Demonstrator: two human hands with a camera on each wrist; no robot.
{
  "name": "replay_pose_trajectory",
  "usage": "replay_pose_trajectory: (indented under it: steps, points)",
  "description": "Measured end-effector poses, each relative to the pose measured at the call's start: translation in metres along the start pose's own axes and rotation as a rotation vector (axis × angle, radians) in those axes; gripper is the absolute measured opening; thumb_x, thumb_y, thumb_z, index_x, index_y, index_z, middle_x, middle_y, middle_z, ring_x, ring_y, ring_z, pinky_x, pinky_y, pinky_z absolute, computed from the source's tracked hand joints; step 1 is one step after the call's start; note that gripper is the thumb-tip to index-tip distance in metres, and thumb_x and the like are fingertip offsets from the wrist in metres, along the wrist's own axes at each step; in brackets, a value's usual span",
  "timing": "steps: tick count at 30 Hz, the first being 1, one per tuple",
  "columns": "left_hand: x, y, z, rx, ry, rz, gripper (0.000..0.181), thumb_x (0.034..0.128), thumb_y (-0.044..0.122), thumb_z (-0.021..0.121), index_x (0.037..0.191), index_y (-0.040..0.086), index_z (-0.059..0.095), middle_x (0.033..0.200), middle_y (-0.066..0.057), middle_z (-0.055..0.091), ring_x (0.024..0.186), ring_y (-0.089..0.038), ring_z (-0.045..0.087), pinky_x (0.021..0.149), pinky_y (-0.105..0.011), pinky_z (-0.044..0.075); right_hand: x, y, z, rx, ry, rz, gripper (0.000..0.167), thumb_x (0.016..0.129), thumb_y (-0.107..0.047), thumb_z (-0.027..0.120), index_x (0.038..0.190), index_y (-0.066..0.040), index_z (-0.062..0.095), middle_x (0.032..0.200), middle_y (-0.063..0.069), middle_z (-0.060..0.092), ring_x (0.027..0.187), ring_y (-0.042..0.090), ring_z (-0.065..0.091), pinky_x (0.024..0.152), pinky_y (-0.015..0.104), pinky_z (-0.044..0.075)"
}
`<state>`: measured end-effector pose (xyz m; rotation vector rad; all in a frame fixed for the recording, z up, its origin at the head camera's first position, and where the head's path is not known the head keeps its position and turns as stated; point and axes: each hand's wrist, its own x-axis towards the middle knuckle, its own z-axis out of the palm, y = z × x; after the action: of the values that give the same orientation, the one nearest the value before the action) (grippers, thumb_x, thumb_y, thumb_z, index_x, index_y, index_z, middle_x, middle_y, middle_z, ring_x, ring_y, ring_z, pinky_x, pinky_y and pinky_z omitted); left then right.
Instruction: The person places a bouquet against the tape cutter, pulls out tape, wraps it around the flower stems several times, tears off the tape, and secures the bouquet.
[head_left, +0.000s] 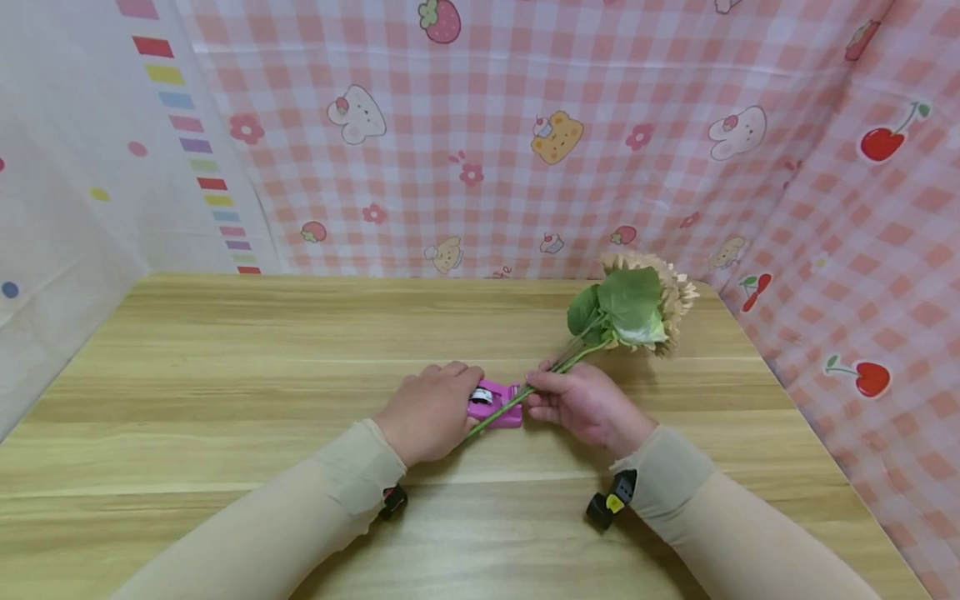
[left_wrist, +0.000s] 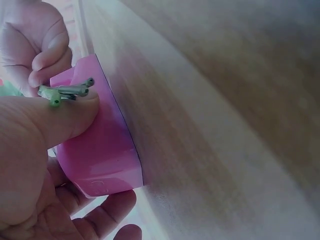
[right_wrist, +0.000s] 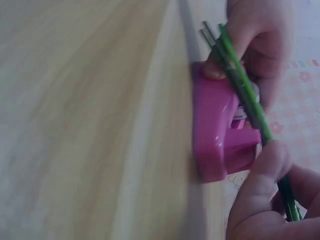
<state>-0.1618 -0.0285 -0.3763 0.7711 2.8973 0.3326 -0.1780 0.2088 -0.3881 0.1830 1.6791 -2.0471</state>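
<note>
My left hand (head_left: 431,414) grips a pink tape dispenser (head_left: 512,419) from its left side on the table, thumb along the near wall of the dispenser (left_wrist: 107,155). A roll of tape (head_left: 482,397) shows inside it. Between thumb and fingers my right hand (head_left: 588,407) pinches the green stems (right_wrist: 245,85) of artificial flowers. Pale beige blooms (head_left: 678,300) and broad green leaves (head_left: 630,296) point up to the right. Slanting down left, the stems cross over the dispenser. Their cut ends (left_wrist: 72,91) lie by the left thumb in the left wrist view.
The wood-grain table (head_left: 225,375) reaches back to a pink checked cloth (head_left: 420,183) with cartoon prints. More checked cloth hangs along the right edge, and a white cloth (head_left: 60,183) with coloured dots on the left. A dark wrist camera (head_left: 600,510) sits under the right wrist.
</note>
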Motion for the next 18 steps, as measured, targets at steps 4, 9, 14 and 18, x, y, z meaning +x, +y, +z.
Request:
replay_pose_trajectory:
  steps: [4,9,14,18]
  points:
    - [0.000,0.001,-0.001,0.005,-0.007,-0.007,0.061,0.1023,0.035,0.068,0.155,0.011,0.050,0.154,-0.011,0.057,0.131,-0.037,0.061,0.106,-0.057,0.055,-0.001,-0.003,0.000,0.067,-0.029,0.020,0.020,0.107,-0.003,0.055,0.089,-0.011,0.059,0.080,0.002,0.071,0.072,0.010,0.070,0.074,0.023,0.063]
    - [0.000,0.000,-0.001,0.005,0.005,0.000,0.060,0.1018,0.036,0.069,0.153,0.009,0.052,0.151,-0.011,0.059,0.128,-0.037,0.062,0.103,-0.056,0.056,-0.004,-0.009,0.003,0.114,-0.074,0.055,0.027,0.108,-0.005,0.052,0.083,-0.014,0.058,0.084,0.003,0.068,0.074,0.013,0.067,0.076,0.025,0.063]
    - [0.000,0.000,0.001,0.007,0.021,0.007,0.058,0.1014,0.036,0.070,0.150,0.009,0.054,0.148,-0.012,0.061,0.125,-0.038,0.064,0.100,-0.056,0.058,-0.002,-0.012,0.009,0.125,-0.060,0.086,0.031,0.108,-0.012,0.057,0.078,-0.016,0.058,0.082,0.002,0.071,0.069,0.013,0.064,0.072,0.024,0.061]
    - [0.001,0.000,0.002,0.009,0.027,0.010,0.056,0.1016,0.036,0.069,0.149,0.009,0.055,0.146,-0.011,0.062,0.122,-0.038,0.065,0.097,-0.056,0.059,0.001,-0.011,0.013,0.104,-0.014,0.092,0.032,0.106,-0.006,0.059,0.076,-0.015,0.052,0.080,0.002,0.068,0.065,0.012,0.061,0.068,0.022,0.059]
